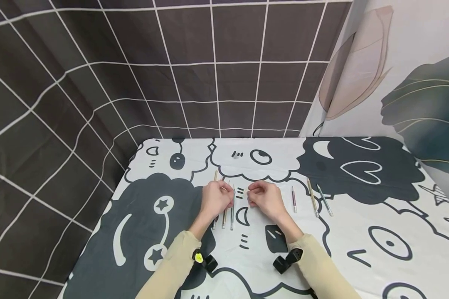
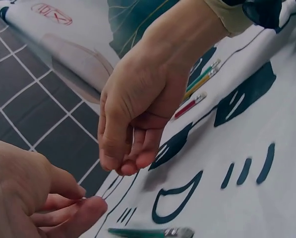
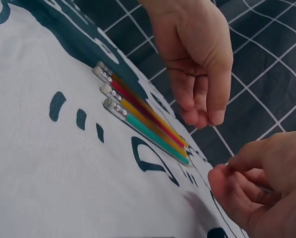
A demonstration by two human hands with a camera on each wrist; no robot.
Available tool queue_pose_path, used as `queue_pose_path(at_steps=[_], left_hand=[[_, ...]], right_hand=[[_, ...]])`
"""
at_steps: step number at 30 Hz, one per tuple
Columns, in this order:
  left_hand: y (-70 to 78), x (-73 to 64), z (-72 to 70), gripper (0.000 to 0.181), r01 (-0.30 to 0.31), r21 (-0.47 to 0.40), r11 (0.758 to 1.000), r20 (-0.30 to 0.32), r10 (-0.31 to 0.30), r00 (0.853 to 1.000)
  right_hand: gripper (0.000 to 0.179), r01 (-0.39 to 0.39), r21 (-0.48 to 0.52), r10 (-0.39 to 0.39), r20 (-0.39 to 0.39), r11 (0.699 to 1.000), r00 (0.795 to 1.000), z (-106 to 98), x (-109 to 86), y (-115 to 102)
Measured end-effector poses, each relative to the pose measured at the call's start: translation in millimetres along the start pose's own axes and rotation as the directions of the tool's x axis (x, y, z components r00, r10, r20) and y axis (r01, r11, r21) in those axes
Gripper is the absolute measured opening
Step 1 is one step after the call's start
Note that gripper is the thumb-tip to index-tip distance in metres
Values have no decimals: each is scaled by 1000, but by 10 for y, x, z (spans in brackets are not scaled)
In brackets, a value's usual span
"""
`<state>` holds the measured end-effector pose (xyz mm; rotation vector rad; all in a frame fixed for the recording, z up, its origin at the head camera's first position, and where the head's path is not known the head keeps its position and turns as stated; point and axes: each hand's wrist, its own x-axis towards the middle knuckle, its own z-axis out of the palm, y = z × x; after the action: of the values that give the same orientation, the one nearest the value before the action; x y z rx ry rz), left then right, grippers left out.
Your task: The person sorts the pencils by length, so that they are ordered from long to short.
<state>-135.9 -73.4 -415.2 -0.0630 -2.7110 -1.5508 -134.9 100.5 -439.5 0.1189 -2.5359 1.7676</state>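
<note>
My left hand hovers over a group of several pencils, its thumb and fingertips brought together. Facing it across a small gap, my right hand has its thumb against its curled forefinger. Neither hand shows an object in its fingers; whether something very thin is pinched there I cannot tell. Beneath the left hand the pencils lie roughly side by side, among them a teal pencil and a red pencil, eraser ends toward me. The left hand covers part of them in the head view.
Right of my right hand lie a short red pencil, a yellow pencil and another teal pencil. A cartoon-print cloth covers the table. Dark grid-pattern curtains hang behind and to the left, a leaf-print curtain at right.
</note>
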Motion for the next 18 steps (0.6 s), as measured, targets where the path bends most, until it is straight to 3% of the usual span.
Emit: queue_pose_path(at_steps=[6, 12, 18], left_hand=[[54, -57, 182, 3, 20, -157, 987, -47, -27, 999], [117, -110, 412, 4, 25, -288, 957, -47, -40, 998], [188, -126, 612, 4, 50, -326, 944, -34, -64, 997]], right_hand=[[13, 16, 118, -10, -48, 993, 999, -135, -43, 72], [14, 19, 157, -6, -80, 987, 997, -289, -90, 97], [14, 32, 142, -16, -111, 989, 994, -425, -108, 141]])
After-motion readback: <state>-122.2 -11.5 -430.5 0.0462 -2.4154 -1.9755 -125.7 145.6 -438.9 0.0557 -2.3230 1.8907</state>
